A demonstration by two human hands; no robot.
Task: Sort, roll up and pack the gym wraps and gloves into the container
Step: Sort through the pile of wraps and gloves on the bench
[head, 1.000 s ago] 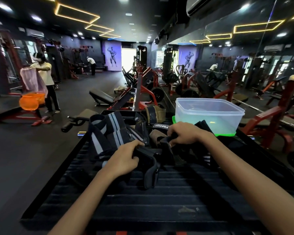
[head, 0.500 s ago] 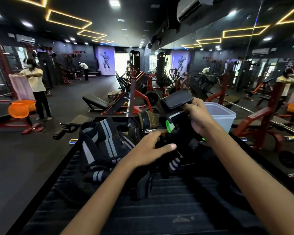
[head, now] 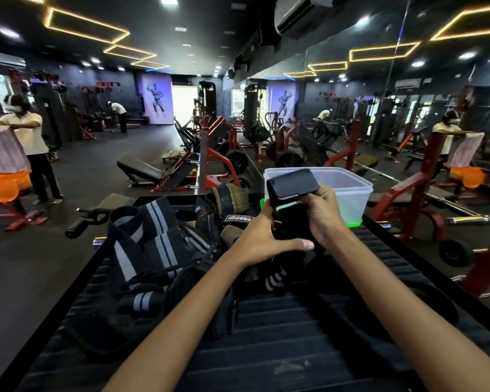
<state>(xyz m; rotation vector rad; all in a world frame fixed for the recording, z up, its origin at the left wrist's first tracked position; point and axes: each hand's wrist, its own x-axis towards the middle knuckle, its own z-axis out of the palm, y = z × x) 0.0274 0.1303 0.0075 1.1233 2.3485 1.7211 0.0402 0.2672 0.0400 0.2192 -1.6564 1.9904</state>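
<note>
Our left hand point(head: 262, 239) has come up to grip the black glove point(head: 290, 205) our right hand point(head: 321, 212) holds before the container point(head: 351, 190).

White lettering reading "PROIRON" appears on a black strap label point(head: 235, 219), lying in the pile just left of the gripping left hand point(head: 262, 239). No other text is legible.

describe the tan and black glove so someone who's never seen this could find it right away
Start at the clear plastic container with the green base, at the far end of the black ribbed platform. Just left of it, at the back of the gear pile, lies the tan and black glove. It is the only tan piece there; the knee wraps nearer left are black with grey stripes.
</note>
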